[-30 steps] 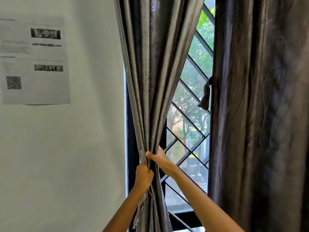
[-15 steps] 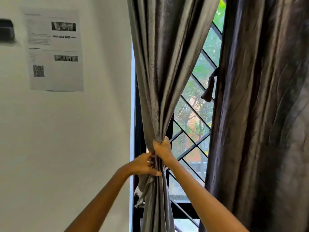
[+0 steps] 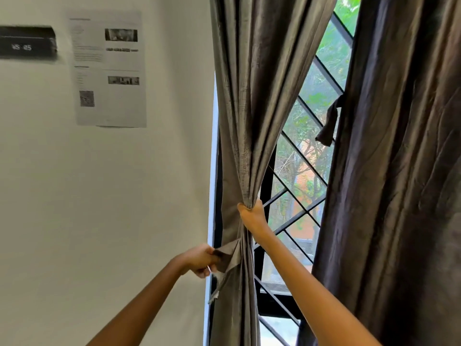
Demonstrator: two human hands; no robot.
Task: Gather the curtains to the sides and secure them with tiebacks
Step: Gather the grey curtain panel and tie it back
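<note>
So the tieback (image 3: 225, 258) on the left side is the thing to watch. It's a short grey strip of the same fabric, coming off the left edge of the left curtain (image 3: 252, 108) just below where the cloth is bunched, with a loose tail dangling down toward the window frame (image 3: 268, 176). Its long axis runs roughly sideways and a bit downward, out toward the wall (image 3: 112, 196), while the gathered curtain runs straight up and down, so the strip sits crosswise to the bundle.

The left hand (image 3: 200, 259) has its fingers curled round the outer end of that strip, pinching it and drawing it away from the curtain. The right hand (image 3: 253, 217) is higher up and to the right, fist wrapped tight around the bunched folds, squeezing them into a narrow neck. So the strip lies below and left of the right hand's grip, and the left hand is clearly the nearer one.

My guess is the strip needs to go around the bundle at or just under that neck, which means passing it behind or across the front to the window side. I can't tell where its far end is anchored.

The right curtain (image 3: 399, 171) hangs loose, well apart, with its own dark strip (image 3: 329, 123) dangling at its edge.
</note>
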